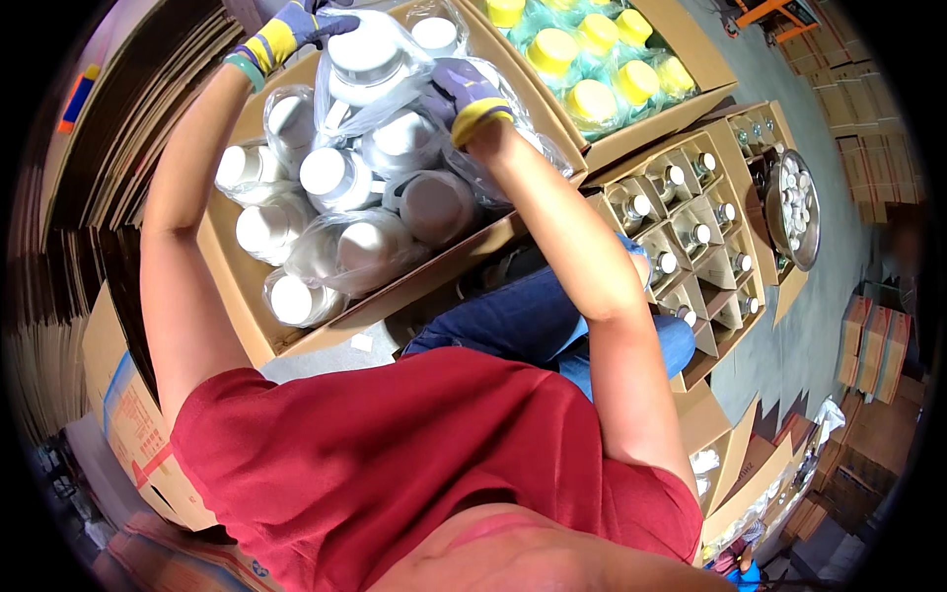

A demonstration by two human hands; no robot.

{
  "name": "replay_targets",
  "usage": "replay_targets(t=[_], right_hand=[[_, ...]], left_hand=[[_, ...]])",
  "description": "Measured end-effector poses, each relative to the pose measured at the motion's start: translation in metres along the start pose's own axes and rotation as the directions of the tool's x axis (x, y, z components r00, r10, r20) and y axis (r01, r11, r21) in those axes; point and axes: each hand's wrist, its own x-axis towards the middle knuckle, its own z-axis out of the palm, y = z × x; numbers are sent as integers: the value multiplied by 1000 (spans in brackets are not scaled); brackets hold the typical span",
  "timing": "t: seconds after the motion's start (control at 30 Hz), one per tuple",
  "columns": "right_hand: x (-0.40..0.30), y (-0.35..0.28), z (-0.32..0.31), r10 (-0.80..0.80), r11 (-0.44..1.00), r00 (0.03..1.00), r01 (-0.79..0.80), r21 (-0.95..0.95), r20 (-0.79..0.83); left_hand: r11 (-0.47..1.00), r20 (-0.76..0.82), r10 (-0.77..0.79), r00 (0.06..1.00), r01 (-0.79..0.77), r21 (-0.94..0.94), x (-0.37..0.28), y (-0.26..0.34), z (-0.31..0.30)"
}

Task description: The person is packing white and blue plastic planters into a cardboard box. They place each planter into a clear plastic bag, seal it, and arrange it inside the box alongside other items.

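A white plastic jug with a white cap (pixel 362 50), wrapped in clear plastic film, stands higher than the others over a cardboard box. My left hand (pixel 307 28), in a purple and yellow glove, is at its upper left with the fingers on the film beside the cap. My right hand (pixel 457 95), gloved alike, has its fingers closed on the clear plastic film (pixel 399 92) at the jug's right side. Below and around lie several bagged white jugs (pixel 336 174) in the open cardboard box (pixel 414 274). What my left fingertips grip cannot be told.
A box of yellow-capped containers (pixel 592 100) adjoins at upper right. A divided cardboard box (pixel 725 277) holds white-capped glass bottles. A metal bowl of caps (pixel 795 211) rests beyond it. Stacked flat cardboard (pixel 140 111) lines the left. Part of another person (pixel 743 566) shows at lower right.
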Motion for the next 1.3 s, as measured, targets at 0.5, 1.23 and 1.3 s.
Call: replay_targets(t=[0.5,1.23,1.3], right_hand=[[-253,-23,-169,225,931,920,-106,348,-322],[-381,6,-175,107,952,850,62,300,-516],[-383,13,-178,126,938,849,66,340,-513]], left_hand=[[883,-822,124,557,316,347,26,-257,101],[850,300,202,932,-319,418,-18,-125,255],[881,-261,414,872,-311,356,-29,-99,206]])
